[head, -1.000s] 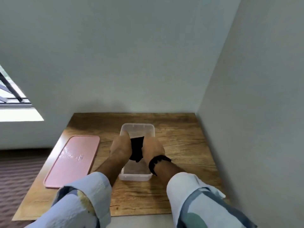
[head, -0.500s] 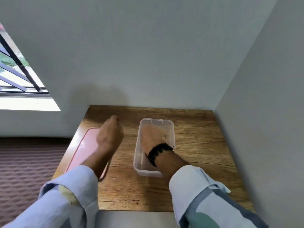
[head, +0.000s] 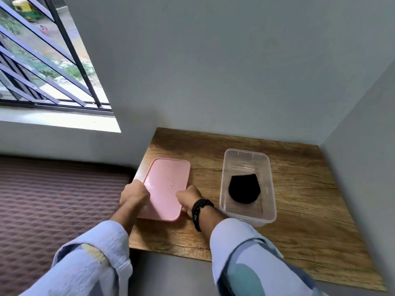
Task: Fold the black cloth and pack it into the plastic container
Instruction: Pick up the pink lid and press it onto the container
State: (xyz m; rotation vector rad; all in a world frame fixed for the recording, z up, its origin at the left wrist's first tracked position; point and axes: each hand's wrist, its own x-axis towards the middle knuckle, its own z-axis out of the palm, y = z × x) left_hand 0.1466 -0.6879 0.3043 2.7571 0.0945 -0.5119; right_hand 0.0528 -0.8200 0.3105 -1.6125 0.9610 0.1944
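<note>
So the table point(head: 299, 189) is tucked in the corner by the window, and the big change is that both my hands are out of the container point(head: 269, 182) now. A second ago they were stuffing the cloth point(head: 244, 188) down in there; now it just sits folded on the bottom, a dark rounded wad roughly in the middle, nobody touching it. That pretty much means the fold-and-pack part is done, I'd say, and closing up is what's left. Both hands have swung over to the pink lid point(head: 164, 189), lying flat just left of the container. My left hand point(head: 133, 194) is curled onto its left edge, my right hand point(head: 189, 196) onto the right edge, so I've got it gripped from both sides, not lifted yet as far as I can tell. There's a tiny sticker point(head: 170, 185) in the middle of the lid, way too small to read.
</note>
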